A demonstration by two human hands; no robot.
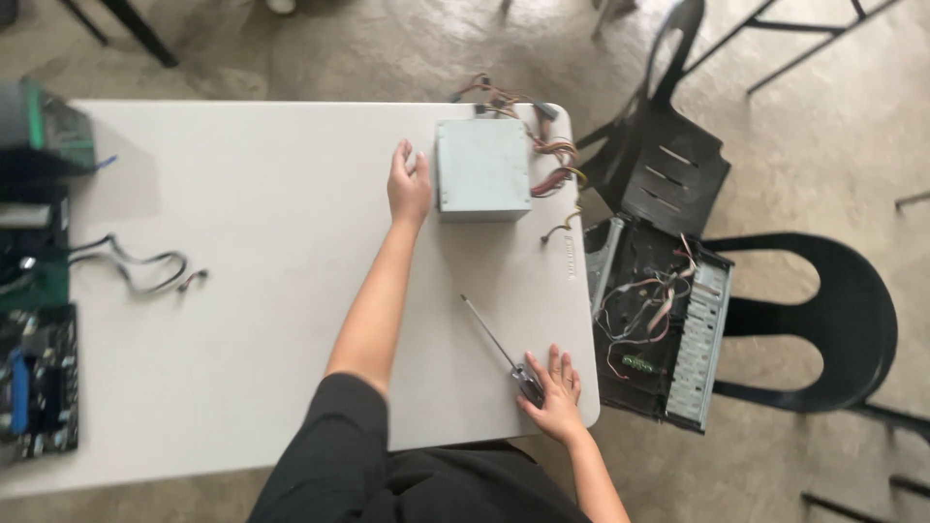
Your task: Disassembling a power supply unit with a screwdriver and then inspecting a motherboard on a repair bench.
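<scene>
Black sleeves fill the bottom centre of the frame as a person leans over a white folding table (242, 320). Low and right of centre, the right hand (556, 390) lies near the table's edge, fingers loosely spread and draped over the dark handle of a long screwdriver (496, 347), whose thin shaft lies flat on the tabletop and points toward the upper left. It is hard to tell whether the fingers grip the handle or merely rest on it. Above centre, the left hand (409, 183) lies flat with its fingers together, their side touching the left wall of a grey metal power supply unit (482, 169). The unit sits upright near the table's upper right corner, and its bundle of coloured cables (547, 145) spills off behind and to the right.

Just off the table's right edge, an opened computer case (659, 320) rests on a black plastic chair (823, 320), loose wiring showing inside. Circuit boards (39, 378) and a grey cable (136, 266) occupy the far left.

Handled well, the screwdriver wants a full wrap around its handle before lifting, tip kept low and away from the bracing hand, while the left palm holds the unit square so it cannot slide on the smooth surface or drag its cables over the edge.
</scene>
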